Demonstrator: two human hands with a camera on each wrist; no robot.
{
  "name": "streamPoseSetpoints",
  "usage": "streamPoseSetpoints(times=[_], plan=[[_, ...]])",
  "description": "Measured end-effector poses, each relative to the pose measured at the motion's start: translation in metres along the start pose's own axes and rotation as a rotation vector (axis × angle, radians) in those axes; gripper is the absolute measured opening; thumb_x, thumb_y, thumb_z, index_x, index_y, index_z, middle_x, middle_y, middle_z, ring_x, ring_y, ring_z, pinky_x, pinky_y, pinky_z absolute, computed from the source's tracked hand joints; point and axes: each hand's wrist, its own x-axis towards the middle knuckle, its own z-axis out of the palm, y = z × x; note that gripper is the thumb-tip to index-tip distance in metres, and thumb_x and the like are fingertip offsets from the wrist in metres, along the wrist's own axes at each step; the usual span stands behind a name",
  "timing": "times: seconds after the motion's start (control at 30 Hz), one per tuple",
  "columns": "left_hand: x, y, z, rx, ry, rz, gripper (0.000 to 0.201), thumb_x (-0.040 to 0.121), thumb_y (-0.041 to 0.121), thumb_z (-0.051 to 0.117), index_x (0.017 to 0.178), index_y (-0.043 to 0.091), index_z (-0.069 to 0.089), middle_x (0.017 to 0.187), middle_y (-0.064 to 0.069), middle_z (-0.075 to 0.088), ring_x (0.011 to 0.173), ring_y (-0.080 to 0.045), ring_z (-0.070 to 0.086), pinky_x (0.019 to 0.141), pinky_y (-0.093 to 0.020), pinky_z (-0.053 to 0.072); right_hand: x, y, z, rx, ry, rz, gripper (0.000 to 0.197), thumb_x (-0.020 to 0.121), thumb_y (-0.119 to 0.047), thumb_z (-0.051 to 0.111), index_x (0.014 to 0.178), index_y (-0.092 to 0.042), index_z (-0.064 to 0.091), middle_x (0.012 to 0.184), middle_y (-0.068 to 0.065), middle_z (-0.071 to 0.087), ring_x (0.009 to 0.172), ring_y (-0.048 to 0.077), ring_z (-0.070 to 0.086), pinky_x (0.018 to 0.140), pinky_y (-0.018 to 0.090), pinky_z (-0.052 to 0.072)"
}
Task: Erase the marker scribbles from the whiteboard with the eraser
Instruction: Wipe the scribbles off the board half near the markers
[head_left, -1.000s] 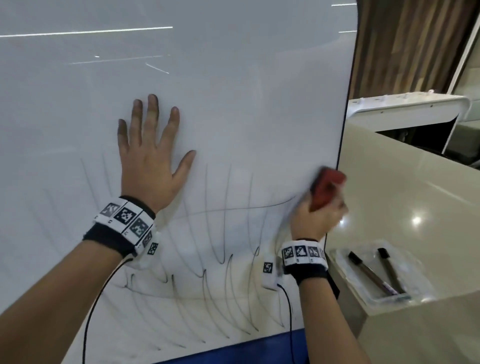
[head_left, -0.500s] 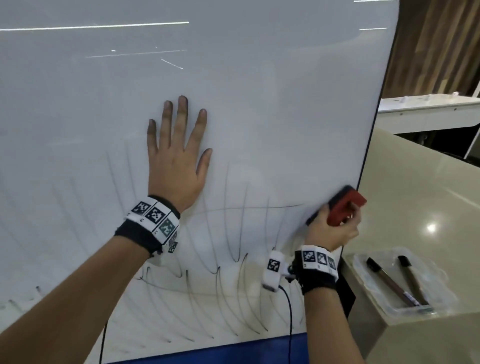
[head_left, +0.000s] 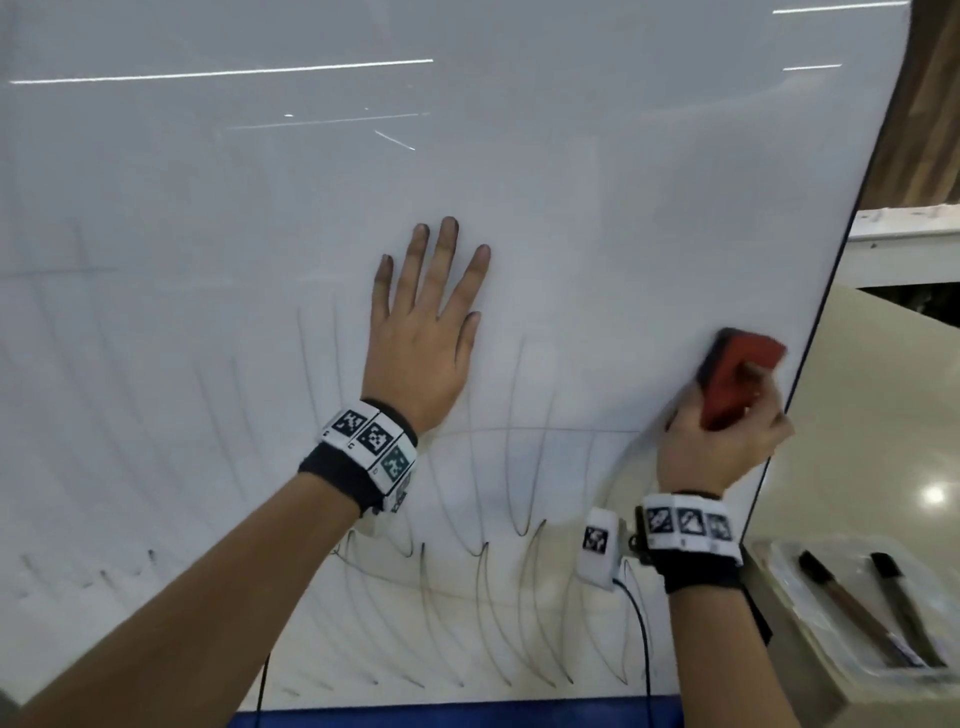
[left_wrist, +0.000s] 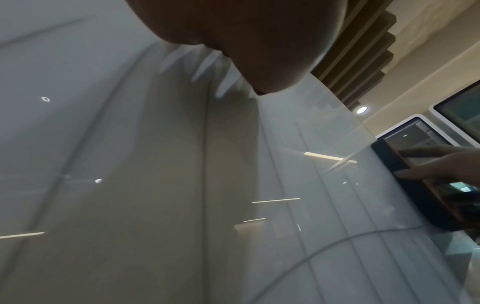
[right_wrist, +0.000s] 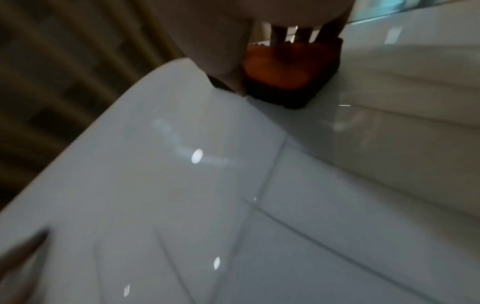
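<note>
Eraser, a small red block with dark felt underside (head_left: 737, 376), pressed against the glossy white whiteboard (head_left: 571, 208) close to its right edge; right hand (head_left: 719, 447) wraps its fingers round the red back, felt face to the board. Left hand (head_left: 423, 338) lies flat, fingers straight and slightly spread, bracing the board well left of the eraser; the hands stand apart. Thin dark marker scribbles (head_left: 514, 499), looping strokes, fill the lower board between and below the wrists. Judged light and stiff in the body, soft at the felt; best held across its long sides so the felt stays flat; the smooth board likely lets it slide easily. Right of the board, a pale counter (head_left: 878, 415) carries a clear plastic tray (head_left: 779, 561) holding two dark-capped markers (head_left: 852, 608); the board's near right edge limits the stroke.
</note>
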Motion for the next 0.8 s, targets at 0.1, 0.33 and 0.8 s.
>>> streamPoseSetpoints(times=[0.1, 0.33, 0.8], plan=[[-0.004, 0.0, -0.002, -0.018, 0.002, 0.002, 0.061, 0.105, 0.018, 0.044, 0.161, 0.025, 0.021, 0.17, -0.007, 0.009, 0.157, -0.027, 0.008, 0.126, -0.053, 0.013, -0.014, -0.007, 0.01, 0.003, 0.072, 0.069, 0.052, 0.084, -0.012, 0.07, 0.135, -0.013, 0.059, 0.129, 0.024, 0.048, 0.116, 0.037, 0.05, 0.1, 0.038, 0.042], [-0.013, -0.026, -0.032, -0.102, -0.085, 0.081, 0.055, 0.098, 0.02, 0.053, 0.151, 0.026, 0.041, 0.167, -0.003, 0.023, 0.154, -0.024, 0.021, 0.124, -0.052, 0.017, -0.1, -0.015, 0.025, -0.192, -0.473, -0.725, 0.045, 0.082, -0.012, 0.072, 0.122, -0.028, 0.061, 0.131, 0.015, 0.051, 0.11, 0.04, 0.05, 0.096, 0.053, 0.043], [-0.045, -0.188, -0.057, 0.058, 0.086, -0.299, 0.068, 0.101, 0.003, 0.043, 0.159, 0.034, 0.024, 0.167, -0.013, 0.016, 0.152, -0.035, 0.022, 0.116, -0.058, 0.028, -0.097, -0.075, 0.061, -0.21, -0.593, -1.171, 0.045, 0.08, -0.006, 0.078, 0.118, -0.029, 0.074, 0.128, 0.014, 0.061, 0.112, 0.038, 0.051, 0.097, 0.053, 0.041]])
